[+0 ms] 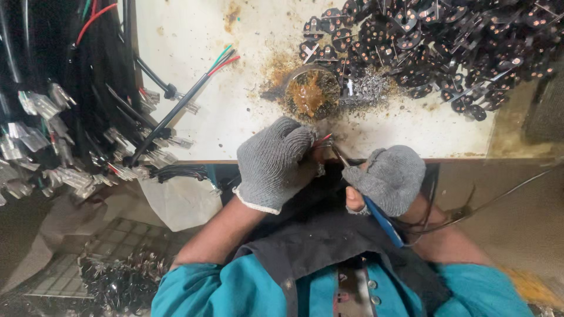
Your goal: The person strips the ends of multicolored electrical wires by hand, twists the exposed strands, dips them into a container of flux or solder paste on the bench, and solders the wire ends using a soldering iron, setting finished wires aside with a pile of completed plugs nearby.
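Left hand: the left hand [273, 161], in a grey knit glove, sits at the worktop's near edge, its grip clamped on a small wired part [325, 141] with thin red and pale wires showing at the fingertips.
Right hand: the right hand [388, 179], gloved alike, has its grip closed around a blue-handled soldering iron [382, 220]; the metal tip slants toward 11 o'clock and meets the wired part.
Solder pot: a round dish of brown flux [311, 94] stands at 12 o'clock from the hands, near them, ringed by brown stains.
Parts heap: black round pieces with copper spots [423, 41] are piled at 1 o'clock, well apart from the hands.
Cables: black cables with metal terminals [76, 135] hang and lie at 9 o'clock.
Worktop: a stained white worktop [194, 53] carries it all.
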